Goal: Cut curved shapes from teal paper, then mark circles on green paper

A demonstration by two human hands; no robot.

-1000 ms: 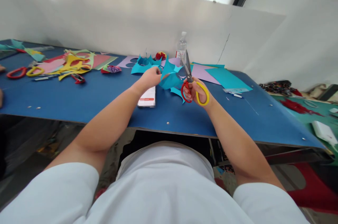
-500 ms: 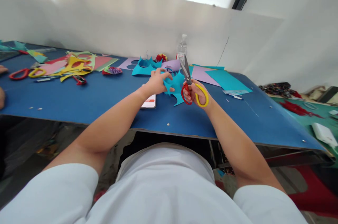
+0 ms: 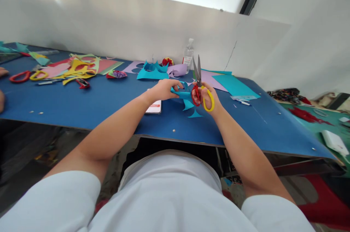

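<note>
The left hand [image 3: 164,90] is pinching the turquoise paper piece [image 3: 183,94] between thumb and fingers, the right hand [image 3: 203,95] is gripping the scissors [image 3: 199,82] with blades pointing up, seemingly almost closed, so repositioning looks underway, and cutting needs the paper between opened blades.

We see the left hand [image 3: 164,90] and right hand [image 3: 203,97] side by side over the table [image 3: 109,104], paper piece [image 3: 186,95] between them, scissors [image 3: 201,86] in the right. Phone [image 3: 154,107] lies under the left wrist. Bottle [image 3: 188,54] stands behind, by the wall. 1 scrap pile [image 3: 76,68] lies far left.
</note>
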